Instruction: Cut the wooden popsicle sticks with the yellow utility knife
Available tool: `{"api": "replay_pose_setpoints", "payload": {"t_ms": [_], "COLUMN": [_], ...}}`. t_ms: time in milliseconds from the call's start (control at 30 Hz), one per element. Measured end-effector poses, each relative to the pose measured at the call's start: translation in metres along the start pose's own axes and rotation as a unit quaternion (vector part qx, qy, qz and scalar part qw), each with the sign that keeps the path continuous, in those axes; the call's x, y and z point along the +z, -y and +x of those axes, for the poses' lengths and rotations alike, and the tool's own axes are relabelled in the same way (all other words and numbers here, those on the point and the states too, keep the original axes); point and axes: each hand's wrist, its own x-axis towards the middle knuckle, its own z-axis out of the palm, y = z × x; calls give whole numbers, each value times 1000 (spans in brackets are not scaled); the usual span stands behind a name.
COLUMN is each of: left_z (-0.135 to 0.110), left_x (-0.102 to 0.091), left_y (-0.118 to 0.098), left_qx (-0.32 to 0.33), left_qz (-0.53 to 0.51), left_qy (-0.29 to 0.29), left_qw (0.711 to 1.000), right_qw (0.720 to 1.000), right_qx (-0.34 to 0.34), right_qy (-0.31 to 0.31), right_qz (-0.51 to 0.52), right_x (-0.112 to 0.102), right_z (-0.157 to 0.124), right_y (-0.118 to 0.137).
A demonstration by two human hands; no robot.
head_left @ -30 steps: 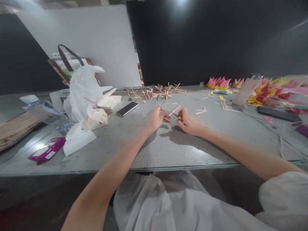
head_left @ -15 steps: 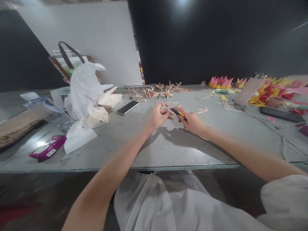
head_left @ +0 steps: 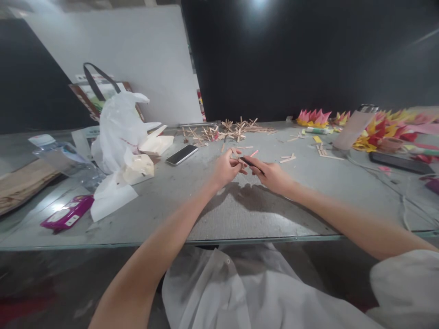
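Note:
My left hand (head_left: 225, 169) is closed on small wooden sticks (head_left: 236, 161), pinched between the fingers just above the grey table (head_left: 240, 205). My right hand (head_left: 272, 174) is closed on a thin dark tool with a yellow part (head_left: 250, 163), and its tip points left at the sticks. The two hands nearly touch. A pink striped stick (head_left: 254, 153) lies on the table just behind them. A heap of small crossed wooden stick pieces (head_left: 228, 130) lies further back.
A phone (head_left: 181, 154), a white plastic bag (head_left: 118, 132), a water bottle (head_left: 65, 157) and a purple pack (head_left: 66, 213) are on the left. Paper flowers (head_left: 384, 130), a tumbler (head_left: 353, 128), a dark remote-like thing (head_left: 398, 162) and cables are on the right.
Both hands lifted off the table with the sticks and the tool. The right hand has turned the tool so that its tip now meets the sticks in the left hand.

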Motion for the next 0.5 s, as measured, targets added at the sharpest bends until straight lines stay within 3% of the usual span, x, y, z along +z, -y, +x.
{"api": "replay_pose_setpoints", "payload": {"t_ms": [333,500], "left_z": [-1,-2], "left_x": [4,5], "left_y": [-1,-5], "left_qx": [-10,-30], "left_qz": [33,24], "left_qy": [-23,-21], "left_qw": [999,999], "right_qw": [1000,997], "right_qx": [-6,2], "right_qy": [13,38], "right_qz": [1,-71], "right_x": [1,-5], "right_z": [0,0], "right_y": [2,9]}}
